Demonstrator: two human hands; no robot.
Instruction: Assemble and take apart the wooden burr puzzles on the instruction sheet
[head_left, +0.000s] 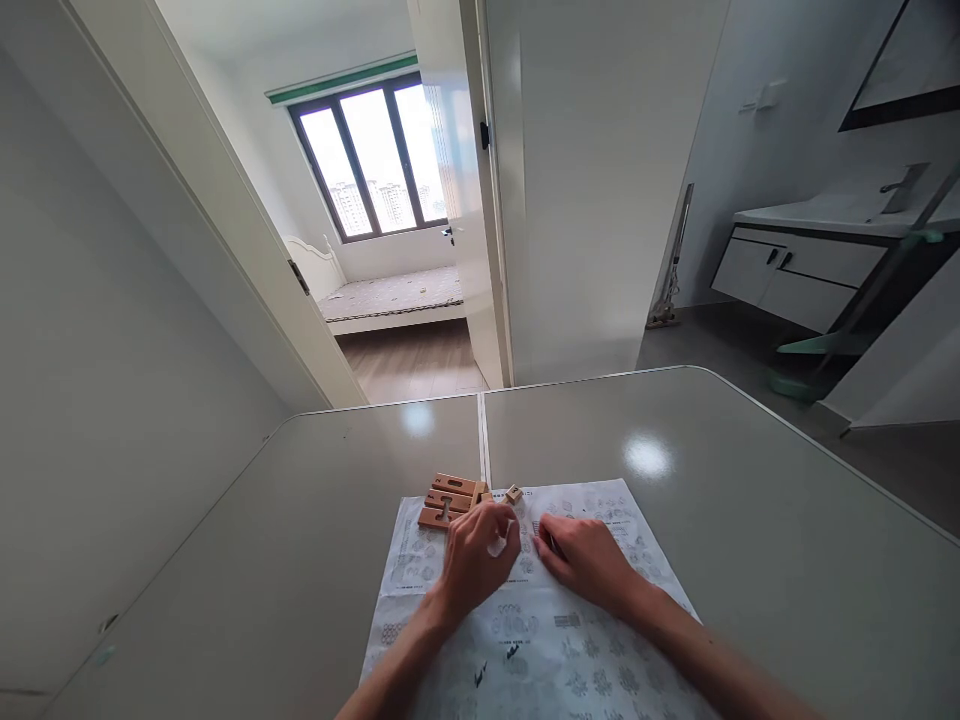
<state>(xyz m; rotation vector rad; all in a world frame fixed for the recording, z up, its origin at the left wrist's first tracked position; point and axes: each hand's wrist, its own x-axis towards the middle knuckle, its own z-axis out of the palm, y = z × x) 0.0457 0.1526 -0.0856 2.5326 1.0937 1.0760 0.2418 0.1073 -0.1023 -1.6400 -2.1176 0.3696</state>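
Several notched wooden puzzle bars (448,500) lie side by side at the top left of a printed sheet (517,625). Each shows a dark number or slot, and a shorter wooden piece (478,492) rests across their right ends. A small wooden block (514,494) sits just right of them. My left hand (480,550) is over the sheet, its fingertips by the bars and its thumb and forefinger curled into a ring; whatever they pinch is hidden. My right hand (583,553) rests on the sheet with fingers curled in, nothing visible in it.
The glossy table (300,560) has a seam (483,430) and rounded far corners. Beyond its far edge, a doorway with an open door (457,180) leads to a bed (397,295) and window. A washbasin cabinet (802,265) is at the right.
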